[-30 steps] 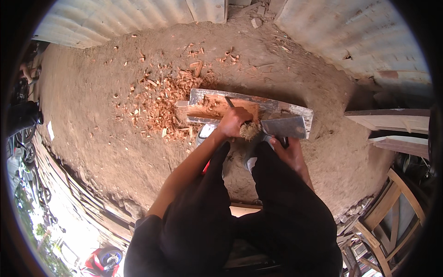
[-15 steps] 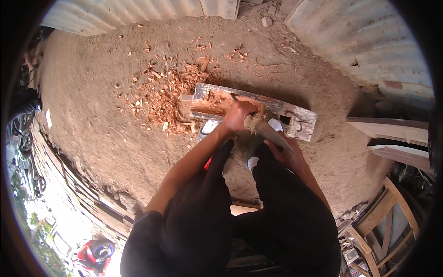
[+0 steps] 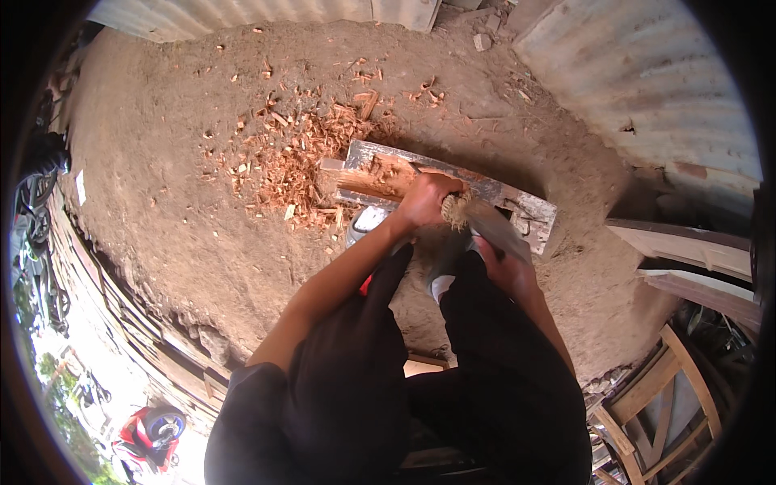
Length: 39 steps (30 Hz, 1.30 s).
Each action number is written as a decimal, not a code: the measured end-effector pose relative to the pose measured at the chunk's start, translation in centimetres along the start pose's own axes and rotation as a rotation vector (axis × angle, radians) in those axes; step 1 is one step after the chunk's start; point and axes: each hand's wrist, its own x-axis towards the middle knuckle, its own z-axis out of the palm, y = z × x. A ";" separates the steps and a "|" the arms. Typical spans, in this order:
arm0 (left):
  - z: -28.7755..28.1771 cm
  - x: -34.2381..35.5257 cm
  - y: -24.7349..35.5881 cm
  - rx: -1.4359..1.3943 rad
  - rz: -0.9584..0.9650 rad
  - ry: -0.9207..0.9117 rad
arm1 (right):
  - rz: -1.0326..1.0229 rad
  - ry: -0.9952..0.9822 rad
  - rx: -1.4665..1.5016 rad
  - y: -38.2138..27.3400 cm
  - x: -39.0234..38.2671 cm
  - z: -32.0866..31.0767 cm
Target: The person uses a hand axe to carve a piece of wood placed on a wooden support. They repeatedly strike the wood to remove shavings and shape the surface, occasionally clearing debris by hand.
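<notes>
Head view: at the far left, a white scrap (image 3: 81,187) is seen lying on the bare ground (image 3: 170,202), and below it a row of planks (image 3: 129,299) is stacked. A red motorbike (image 3: 149,436) is shown near the lower left rim. Further right, the ground is strewn with orange-brown chips (image 3: 303,158), heaped most thickly by the left end of a wooden beam (image 3: 493,192). The beam is laid on the ground before the feet, slanted downward to the right; its left part is hollowed out in raw orange wood, while its right part is covered with worn, pale paint.

Beside the beam's near edge, a shoe (image 3: 368,225) is seen, and below it the legs are clad in black trousers (image 3: 347,372). A chisel (image 3: 455,210) with a frayed top is clasped by the left hand (image 3: 430,200), its shaft pointed into the hollow. Just to the right, a broad grey blade (image 3: 499,230) is gripped by the right hand (image 3: 511,268), the fingers partly hidden under it. Whether the chisel's top is touched by the blade cannot be told. At the right, corrugated sheeting (image 3: 638,97), a wooden frame (image 3: 659,396) and boards (image 3: 687,242) are seen.
</notes>
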 end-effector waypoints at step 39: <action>-0.7 2.2 -1.2 -0.113 -0.301 0.252 | 0.553 -0.061 0.483 -4.1 3.2 -1.6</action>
